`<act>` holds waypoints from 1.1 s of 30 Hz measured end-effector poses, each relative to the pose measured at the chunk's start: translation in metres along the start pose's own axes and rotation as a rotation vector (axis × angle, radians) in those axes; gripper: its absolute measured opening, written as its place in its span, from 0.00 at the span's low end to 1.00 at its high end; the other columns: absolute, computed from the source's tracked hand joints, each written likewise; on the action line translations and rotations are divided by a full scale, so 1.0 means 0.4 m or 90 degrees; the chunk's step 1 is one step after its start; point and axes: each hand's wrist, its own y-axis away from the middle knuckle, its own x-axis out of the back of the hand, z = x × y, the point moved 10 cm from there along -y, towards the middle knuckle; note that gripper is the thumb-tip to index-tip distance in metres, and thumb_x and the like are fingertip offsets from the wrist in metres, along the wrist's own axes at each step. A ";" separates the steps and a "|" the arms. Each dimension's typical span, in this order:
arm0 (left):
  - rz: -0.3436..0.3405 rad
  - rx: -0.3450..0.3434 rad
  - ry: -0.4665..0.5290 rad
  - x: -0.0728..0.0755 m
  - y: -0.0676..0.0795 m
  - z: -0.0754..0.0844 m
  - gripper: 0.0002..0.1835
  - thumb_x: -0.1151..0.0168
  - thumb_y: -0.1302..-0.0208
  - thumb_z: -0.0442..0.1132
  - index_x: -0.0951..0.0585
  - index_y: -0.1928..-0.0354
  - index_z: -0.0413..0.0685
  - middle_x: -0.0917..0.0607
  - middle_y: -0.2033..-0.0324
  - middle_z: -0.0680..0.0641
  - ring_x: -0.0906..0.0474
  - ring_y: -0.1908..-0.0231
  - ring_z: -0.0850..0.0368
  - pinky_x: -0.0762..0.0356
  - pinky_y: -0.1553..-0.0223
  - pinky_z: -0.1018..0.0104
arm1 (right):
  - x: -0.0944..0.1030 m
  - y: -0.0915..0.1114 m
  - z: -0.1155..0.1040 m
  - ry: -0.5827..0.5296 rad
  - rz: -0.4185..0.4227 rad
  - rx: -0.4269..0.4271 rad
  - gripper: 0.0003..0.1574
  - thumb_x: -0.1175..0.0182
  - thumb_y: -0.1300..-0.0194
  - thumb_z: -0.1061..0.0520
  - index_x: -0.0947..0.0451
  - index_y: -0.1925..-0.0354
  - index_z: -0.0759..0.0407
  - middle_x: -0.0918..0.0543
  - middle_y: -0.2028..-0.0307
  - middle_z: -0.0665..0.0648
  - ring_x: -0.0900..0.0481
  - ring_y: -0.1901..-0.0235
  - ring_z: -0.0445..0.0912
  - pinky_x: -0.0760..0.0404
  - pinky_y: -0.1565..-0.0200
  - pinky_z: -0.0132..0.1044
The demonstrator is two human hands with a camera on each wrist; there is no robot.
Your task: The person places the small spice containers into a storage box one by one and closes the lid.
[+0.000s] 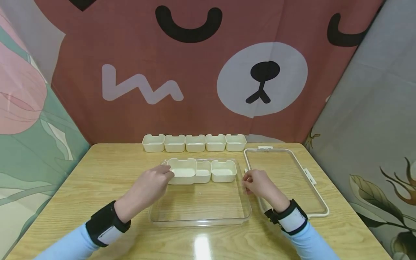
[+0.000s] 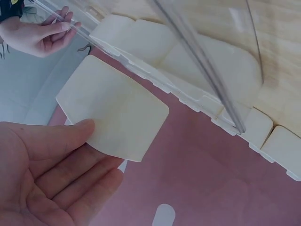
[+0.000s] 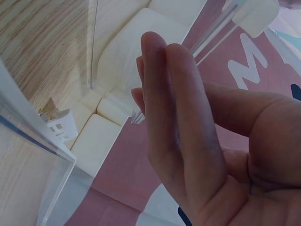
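My left hand (image 1: 151, 184) pinches a small cream plastic box (image 1: 182, 171) by its left side, thumb on one face and fingers behind. That box is raised over the back of a clear plastic bin (image 1: 199, 222), overlapping a second cream box (image 1: 203, 172) in the head view. A third cream box (image 1: 223, 172) sits inside the bin at its back right. At the bin's right wall is my right hand (image 1: 260, 186), its thumb and fingers holding the rim. The left wrist view has the clear edge running through that hand (image 2: 49, 35).
Several cream boxes (image 1: 195, 143) stand in a row along the table's back edge. A clear lid (image 1: 287, 180) with a white frame and clips lies right of the bin. A printed cloth (image 1: 195, 119) hangs behind the wooden table (image 1: 107, 169).
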 end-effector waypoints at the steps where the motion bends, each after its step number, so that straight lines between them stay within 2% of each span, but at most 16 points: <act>1: 0.003 0.000 0.002 0.002 0.003 0.000 0.13 0.43 0.61 0.16 0.24 0.83 0.42 0.29 0.84 0.52 0.33 0.80 0.62 0.32 0.81 0.74 | 0.001 0.000 -0.001 0.001 0.000 0.002 0.07 0.41 0.38 0.65 0.22 0.62 0.70 0.18 0.73 0.60 0.18 0.79 0.44 0.17 0.72 0.39; 3: 0.007 0.001 0.005 0.005 0.009 -0.001 0.13 0.43 0.61 0.16 0.25 0.84 0.43 0.30 0.84 0.52 0.34 0.81 0.62 0.34 0.82 0.74 | 0.002 0.000 -0.004 -0.001 0.002 0.004 0.07 0.41 0.38 0.65 0.22 0.62 0.70 0.19 0.73 0.60 0.18 0.79 0.45 0.17 0.72 0.40; 9: 0.014 0.005 0.006 0.017 0.037 -0.003 0.12 0.40 0.61 0.18 0.24 0.83 0.43 0.26 0.83 0.51 0.28 0.80 0.60 0.28 0.82 0.71 | -0.004 0.001 -0.006 0.008 -0.004 0.003 0.06 0.41 0.38 0.65 0.22 0.64 0.70 0.19 0.75 0.58 0.19 0.79 0.44 0.18 0.74 0.36; 13: -0.010 0.009 0.012 0.014 0.052 0.000 0.11 0.38 0.62 0.19 0.23 0.83 0.44 0.28 0.83 0.53 0.35 0.81 0.63 0.34 0.83 0.74 | -0.002 0.001 -0.007 0.003 -0.001 0.002 0.06 0.41 0.38 0.65 0.22 0.64 0.70 0.19 0.74 0.59 0.18 0.79 0.44 0.18 0.74 0.36; 16: -0.027 0.016 0.017 0.009 0.058 -0.001 0.11 0.38 0.62 0.20 0.22 0.82 0.44 0.29 0.83 0.53 0.36 0.81 0.64 0.35 0.82 0.75 | 0.002 0.001 -0.009 0.000 0.004 0.002 0.06 0.41 0.38 0.65 0.22 0.64 0.70 0.18 0.73 0.60 0.18 0.78 0.45 0.18 0.74 0.36; 19: -0.038 0.020 0.017 0.005 0.062 0.000 0.11 0.36 0.62 0.20 0.21 0.81 0.44 0.27 0.82 0.53 0.34 0.81 0.64 0.32 0.82 0.74 | 0.003 0.001 -0.010 0.004 0.002 0.002 0.05 0.41 0.38 0.66 0.22 0.64 0.70 0.18 0.73 0.60 0.18 0.78 0.44 0.18 0.74 0.35; 21: -0.042 0.020 0.017 0.004 0.063 0.002 0.10 0.35 0.63 0.21 0.20 0.80 0.43 0.23 0.81 0.51 0.28 0.80 0.62 0.27 0.80 0.73 | 0.005 0.002 -0.011 0.012 0.006 0.002 0.05 0.41 0.38 0.65 0.22 0.65 0.69 0.18 0.73 0.60 0.18 0.79 0.43 0.19 0.74 0.34; 26: -0.060 0.029 0.023 -0.004 0.068 0.003 0.10 0.34 0.63 0.21 0.18 0.79 0.43 0.19 0.79 0.48 0.21 0.76 0.57 0.22 0.77 0.69 | 0.008 0.001 -0.011 0.028 0.015 0.006 0.06 0.41 0.38 0.65 0.22 0.64 0.69 0.17 0.74 0.59 0.16 0.77 0.47 0.18 0.74 0.34; 33: -0.077 0.038 0.029 -0.024 0.087 0.001 0.09 0.35 0.61 0.22 0.19 0.79 0.43 0.20 0.80 0.49 0.24 0.79 0.59 0.27 0.80 0.71 | 0.004 0.002 -0.008 0.023 0.005 0.002 0.06 0.41 0.38 0.65 0.22 0.63 0.69 0.18 0.73 0.59 0.18 0.78 0.43 0.18 0.73 0.35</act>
